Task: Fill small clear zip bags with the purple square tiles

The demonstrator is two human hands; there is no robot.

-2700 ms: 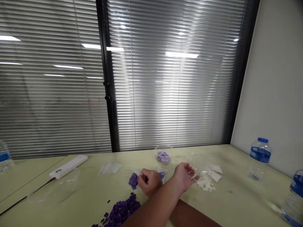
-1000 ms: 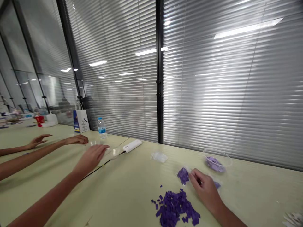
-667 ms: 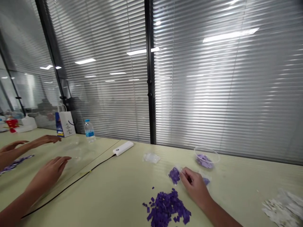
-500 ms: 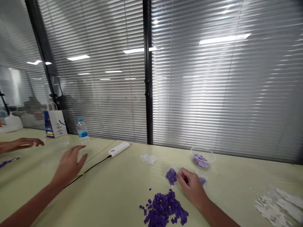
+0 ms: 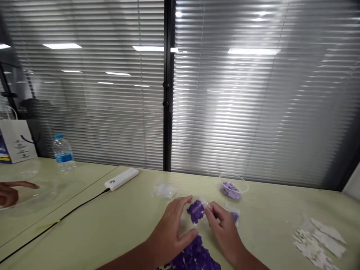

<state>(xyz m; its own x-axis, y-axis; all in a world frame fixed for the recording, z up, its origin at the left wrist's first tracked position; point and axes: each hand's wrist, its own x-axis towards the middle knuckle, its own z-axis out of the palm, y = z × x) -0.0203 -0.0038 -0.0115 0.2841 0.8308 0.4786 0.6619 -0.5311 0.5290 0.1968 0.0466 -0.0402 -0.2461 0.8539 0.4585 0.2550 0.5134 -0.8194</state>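
Observation:
A small clear plastic bag [image 5: 196, 212] with dark purple paper pieces inside is pinched at its right edge by my right hand [image 5: 224, 229]. My left hand [image 5: 172, 229] is open, thumb and fingers spread just left of the bag. Below the bag, a loose pile of purple paper pieces [image 5: 195, 257] lies on the table, partly hidden by my left hand. Behind my right hand, another small bag with purple pieces [image 5: 234, 216] shows only in part.
Farther back stand a clear round tub of lilac pieces [image 5: 231, 190] and flat clear bags [image 5: 165, 190]. White paper scraps [image 5: 313, 245] lie right. Leftward are a white power bank [image 5: 122, 179] with a black cable, a water bottle [image 5: 63, 153], a paper bag [image 5: 19, 140] and another person's hand [image 5: 11, 192].
My left hand has come in from the far left to beside the bag of purple pieces. My right hand keeps its pinch on the bag. The view has turned to the right.

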